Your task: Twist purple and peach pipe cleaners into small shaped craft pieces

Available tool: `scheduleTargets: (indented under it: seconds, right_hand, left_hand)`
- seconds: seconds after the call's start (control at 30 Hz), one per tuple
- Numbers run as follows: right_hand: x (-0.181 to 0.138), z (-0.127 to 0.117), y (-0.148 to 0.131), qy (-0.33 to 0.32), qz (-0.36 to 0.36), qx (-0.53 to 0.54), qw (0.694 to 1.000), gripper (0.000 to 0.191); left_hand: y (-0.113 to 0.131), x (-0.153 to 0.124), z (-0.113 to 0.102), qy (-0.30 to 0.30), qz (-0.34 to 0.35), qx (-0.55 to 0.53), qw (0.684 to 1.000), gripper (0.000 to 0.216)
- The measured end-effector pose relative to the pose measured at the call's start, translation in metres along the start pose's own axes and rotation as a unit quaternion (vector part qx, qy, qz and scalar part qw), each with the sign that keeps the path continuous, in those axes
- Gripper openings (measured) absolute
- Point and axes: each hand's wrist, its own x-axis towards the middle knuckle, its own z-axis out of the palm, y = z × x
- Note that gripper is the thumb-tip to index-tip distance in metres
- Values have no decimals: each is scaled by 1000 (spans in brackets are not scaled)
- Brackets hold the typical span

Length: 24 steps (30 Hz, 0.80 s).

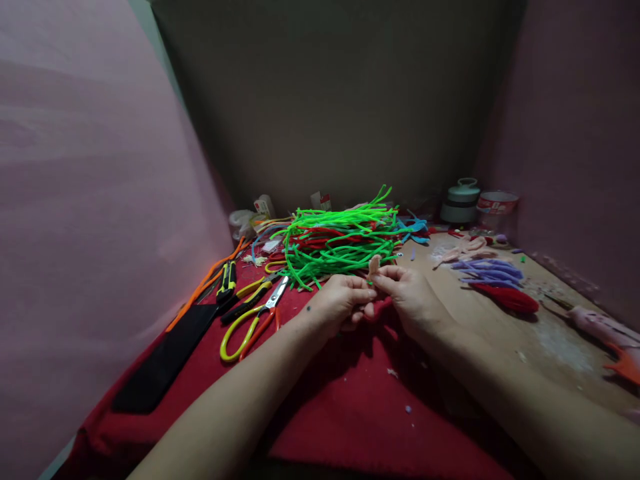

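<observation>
My left hand [340, 301] and my right hand [410, 297] meet over the red cloth [350, 400], fingers pinched together on one small craft piece. Its pale pink fuzzy tip [373, 265] sticks up between the thumbs, and a red fuzzy part [379, 311] shows below the fingers. Just beyond the hands lies a heap of bright green pipe cleaners [340, 243] mixed with red, blue and orange ones.
Yellow-and-orange scissors [255, 320], yellow pliers [247, 300] and a utility knife [227, 280] lie left of my hands beside a black flat object [165, 360]. Purple [487, 272], red [507, 298] and pink pieces sit on the brown board at right. Containers [463, 200] stand at the back wall.
</observation>
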Motion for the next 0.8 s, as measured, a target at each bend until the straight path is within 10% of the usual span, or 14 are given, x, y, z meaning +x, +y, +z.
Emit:
scheduleTargets:
  seconds: [0.4, 0.47, 0.57, 0.8]
  right_hand:
    - [12, -8, 4, 21, 0, -31, 999, 21]
    - [12, -8, 4, 11, 12, -26, 1000, 19]
    - [7, -4, 2, -20, 49, -24, 998, 20]
    - [-4, 2, -3, -93, 58, -28, 994, 25]
  left_hand:
    - [11, -7, -2, -38, -49, 252, 966, 18]
    - [18, -7, -15, 44, 5, 305, 951, 17]
    - [27, -6, -27, 142, 81, 230, 959, 13]
    - [21, -4, -16, 93, 126, 109, 982, 26]
